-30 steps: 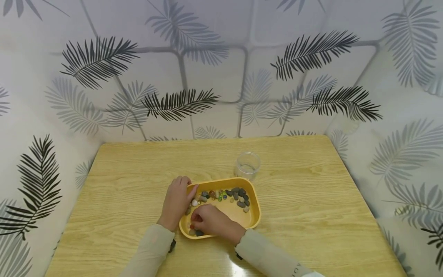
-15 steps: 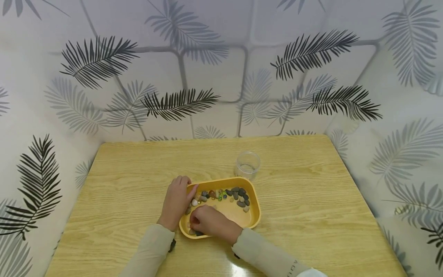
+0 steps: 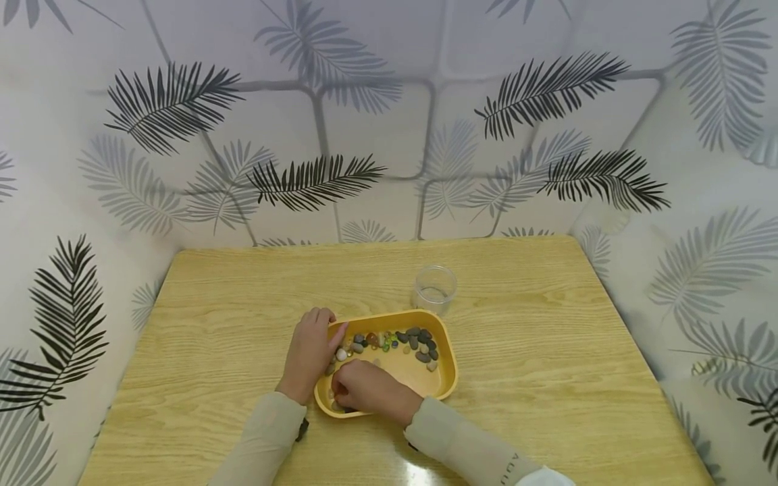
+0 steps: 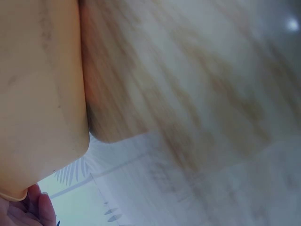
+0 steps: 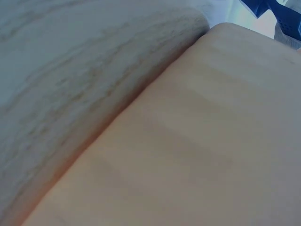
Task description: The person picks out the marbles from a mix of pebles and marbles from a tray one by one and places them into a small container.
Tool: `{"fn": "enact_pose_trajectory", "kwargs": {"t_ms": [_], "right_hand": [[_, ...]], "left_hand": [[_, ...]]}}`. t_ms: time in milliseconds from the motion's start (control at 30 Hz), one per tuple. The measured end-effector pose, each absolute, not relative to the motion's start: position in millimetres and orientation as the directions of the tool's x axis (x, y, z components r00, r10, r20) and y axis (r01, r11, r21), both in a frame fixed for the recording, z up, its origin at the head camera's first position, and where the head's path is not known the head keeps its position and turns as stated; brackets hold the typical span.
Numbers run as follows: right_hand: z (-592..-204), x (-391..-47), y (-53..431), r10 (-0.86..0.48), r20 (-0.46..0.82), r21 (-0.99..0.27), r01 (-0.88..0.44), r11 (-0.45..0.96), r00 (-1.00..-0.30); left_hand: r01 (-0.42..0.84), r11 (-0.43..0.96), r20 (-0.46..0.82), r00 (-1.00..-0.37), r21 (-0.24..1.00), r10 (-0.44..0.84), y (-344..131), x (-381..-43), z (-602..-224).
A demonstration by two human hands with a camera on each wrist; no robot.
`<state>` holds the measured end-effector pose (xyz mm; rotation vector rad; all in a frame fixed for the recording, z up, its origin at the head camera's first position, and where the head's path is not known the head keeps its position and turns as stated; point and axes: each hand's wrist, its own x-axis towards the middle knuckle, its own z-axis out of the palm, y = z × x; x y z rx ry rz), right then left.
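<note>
A yellow tray on the wooden table holds a band of stones along its inner wall. My left hand grips the tray's left end, thumb inside the rim and fingers outside; in the left wrist view its fingertips show at the tray's edge. My right hand reaches into the near-left corner with fingers curled downward, close over a few stones. Its fingertips are hidden under the hand, so I cannot tell whether they pinch a stone. Grey stones lie at the right end, with shiny coloured beads along the far wall.
Behind the tray's far-right corner stands a clear round container. The wooden table extends around the tray, its far edge against a leaf-patterned backdrop.
My right hand has shifted slightly left and down into the tray's near-left corner. A red piece visible at its fingertips a second ago is now hidden. The left hand stays on the rim.
</note>
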<state>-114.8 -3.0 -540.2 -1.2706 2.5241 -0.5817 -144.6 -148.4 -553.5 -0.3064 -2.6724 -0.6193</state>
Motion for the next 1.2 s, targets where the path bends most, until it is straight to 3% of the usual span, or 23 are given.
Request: {"fn": "enact_pose_trajectory", "kwargs": {"t_ms": [267, 633, 900, 1200], "right_hand": [[-540, -116, -3, -0.81, -0.048, -0.462, -0.706, 0.536, -0.584], [-544, -119, 5, -0.778, -0.021, -0.583, -0.624, 0.52, -0.628], [-535, -121, 19, -0.723, -0.004, -0.696, -0.518, 0.498, -0.691], [-527, -130, 39, -0.622, -0.003, -0.734, -0.421, 0.533, -0.783]], "left_hand": [[0.274, 0.882, 0.391, -0.913, 0.384, 0.114, -149, -145, -554], [0.267, 0.882, 0.378, -0.919, 0.389, 0.112, -148, -144, -552], [0.273, 0.878, 0.394, -0.913, 0.394, 0.107, -148, -145, -552], [0.283, 0.883, 0.399, -0.909, 0.375, 0.122, -148, -144, -552]]}}
